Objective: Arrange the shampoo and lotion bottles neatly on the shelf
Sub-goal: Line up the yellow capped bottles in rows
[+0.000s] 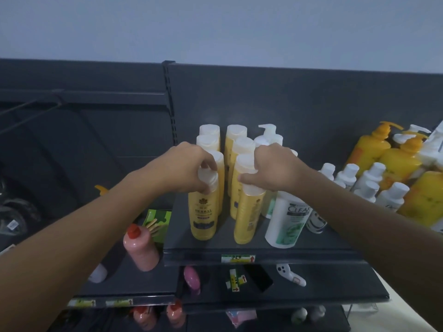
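Note:
Two rows of yellow bottles with white caps stand on the dark top shelf (311, 250). My left hand (189, 164) grips the cap of the front yellow Herbal bottle (202, 214) in the left row. The cap of the front yellow bottle (248, 216) in the right row is under my right hand (273, 168), which is closed on it. Both bottles stand upright near the shelf's front edge. A white Clear shampoo bottle (287, 219) stands just right of them, leaning slightly.
Small white bottles (369, 180) and yellow pump bottles (393, 159) crowd the shelf's right end. A pink bottle with a red cap (141, 248) stands on the lower left shelf. Below lie a white controller (290, 274), a dark phone (260, 277) and more pink bottles.

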Tool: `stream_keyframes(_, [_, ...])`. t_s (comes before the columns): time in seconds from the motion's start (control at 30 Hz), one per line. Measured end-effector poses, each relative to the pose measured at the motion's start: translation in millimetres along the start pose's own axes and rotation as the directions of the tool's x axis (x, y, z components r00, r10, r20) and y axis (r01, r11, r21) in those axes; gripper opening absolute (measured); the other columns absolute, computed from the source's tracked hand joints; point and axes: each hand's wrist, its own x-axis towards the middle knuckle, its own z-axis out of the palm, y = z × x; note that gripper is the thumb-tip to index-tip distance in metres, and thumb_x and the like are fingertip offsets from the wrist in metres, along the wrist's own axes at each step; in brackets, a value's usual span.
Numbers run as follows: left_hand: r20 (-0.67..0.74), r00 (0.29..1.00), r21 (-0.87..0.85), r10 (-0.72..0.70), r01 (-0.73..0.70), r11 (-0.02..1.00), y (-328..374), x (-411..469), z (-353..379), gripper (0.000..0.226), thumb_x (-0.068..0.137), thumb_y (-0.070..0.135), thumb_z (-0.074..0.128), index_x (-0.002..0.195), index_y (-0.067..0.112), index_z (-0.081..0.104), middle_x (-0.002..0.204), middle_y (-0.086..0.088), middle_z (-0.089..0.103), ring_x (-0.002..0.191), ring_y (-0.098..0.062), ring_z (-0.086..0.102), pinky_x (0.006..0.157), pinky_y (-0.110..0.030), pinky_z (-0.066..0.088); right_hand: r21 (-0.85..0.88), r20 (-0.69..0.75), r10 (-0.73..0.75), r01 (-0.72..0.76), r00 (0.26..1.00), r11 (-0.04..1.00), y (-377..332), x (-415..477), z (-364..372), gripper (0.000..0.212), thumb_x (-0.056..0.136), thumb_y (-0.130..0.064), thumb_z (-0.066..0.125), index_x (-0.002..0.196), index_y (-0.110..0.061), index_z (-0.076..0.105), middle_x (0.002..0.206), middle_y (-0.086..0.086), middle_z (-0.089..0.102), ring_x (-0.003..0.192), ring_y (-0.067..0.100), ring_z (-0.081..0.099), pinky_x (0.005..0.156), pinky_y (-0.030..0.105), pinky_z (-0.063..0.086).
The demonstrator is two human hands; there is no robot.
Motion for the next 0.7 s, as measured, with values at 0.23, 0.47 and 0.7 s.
stream_keyframes(0.23, [-0.014, 1.000, 0.007, -0.022, 0.022, 1.000, 9, -2, 2, 0.060, 0.069, 0.047, 0.088, 0.126, 0.040, 0.069, 0.107, 0.014, 0.060, 0.109, -0.016, 0.060, 0.087, -0.037, 0.055, 0.066, 0.241, -0.117, 0.104, 0.964, 0.992, 8, -9, -21, 0.061, 0.072, -0.028, 0.083, 0.128, -0.017, 0.060, 0.108, 0.001, 0.066, 0.090, 0.017, 0.063, 0.057, 0.022, 0.046])
stream_keyframes(0.47, [-0.022, 0.998, -0.014, -0.051, 0.051, 0.999, 14, -1, 5, 0.060, 0.067, 0.048, 0.087, 0.124, 0.042, 0.070, 0.106, 0.013, 0.064, 0.103, -0.015, 0.062, 0.083, -0.036, 0.057, 0.128, 0.140, -0.231, 0.214, 0.963, 0.968, 18, -5, -9, 0.059, 0.065, -0.031, 0.087, 0.121, -0.028, 0.068, 0.108, -0.005, 0.067, 0.091, 0.011, 0.061, 0.056, 0.018, 0.040])
stream_keyframes(0.7, [0.002, 0.997, -0.028, -0.073, 0.073, 0.997, 16, -3, 3, 0.061, 0.069, 0.048, 0.088, 0.126, 0.041, 0.070, 0.110, 0.008, 0.063, 0.105, -0.018, 0.063, 0.085, -0.036, 0.057, 0.187, 0.083, -0.299, 0.279, 0.951, 0.942, 22, -2, -3, 0.060, 0.063, -0.025, 0.086, 0.120, -0.032, 0.071, 0.113, -0.010, 0.070, 0.098, 0.009, 0.063, 0.077, 0.024, 0.054])
